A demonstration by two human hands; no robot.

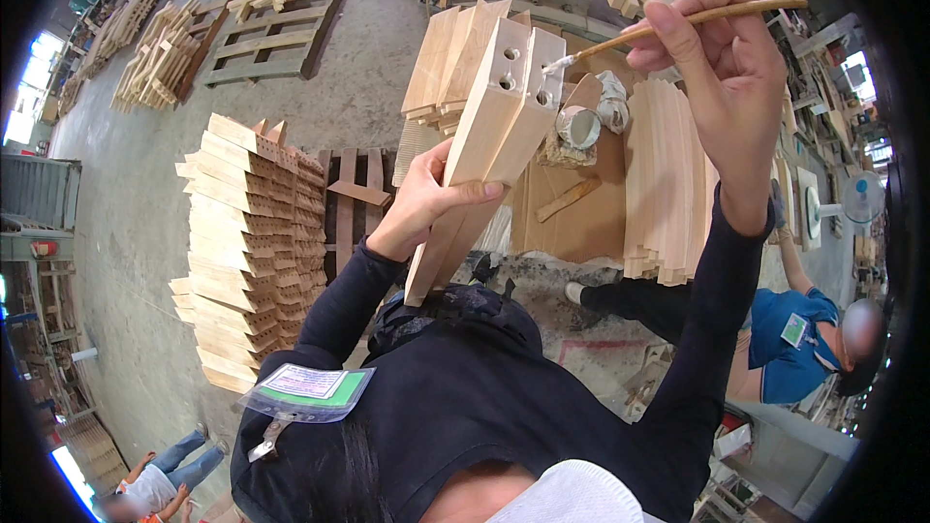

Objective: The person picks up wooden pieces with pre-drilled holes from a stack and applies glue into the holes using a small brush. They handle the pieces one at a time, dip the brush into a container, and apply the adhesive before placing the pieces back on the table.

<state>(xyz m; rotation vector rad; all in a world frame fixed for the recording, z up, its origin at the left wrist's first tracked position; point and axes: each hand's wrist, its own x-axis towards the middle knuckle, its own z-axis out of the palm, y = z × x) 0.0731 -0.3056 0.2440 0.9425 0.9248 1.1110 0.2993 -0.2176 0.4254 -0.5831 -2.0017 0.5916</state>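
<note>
My left hand (pixel 426 199) is wrapped around two pale wooden bars (pixel 499 126) held side by side, tilted up and away from me. Round holes are drilled in their far ends. Between the fingers and thumb of my right hand (pixel 722 77) is a thin wooden stick brush (pixel 615 42). White, glue-like stuff coats its tip, which is at the right bar's end beside the holes. Just beyond the bars, a small round container (pixel 579 126) smeared with white stands next to a crumpled whitish bundle (pixel 612 102).
Cardboard (pixel 591 203) covers the work surface, with a wood scrap (pixel 568 199) on it. Bars are stacked at its right (pixel 666 184) and far left (pixel 450 63). A tall pile of drilled bars (pixel 237 252) stands left. A person in a blue shirt (pixel 799 334) is at right.
</note>
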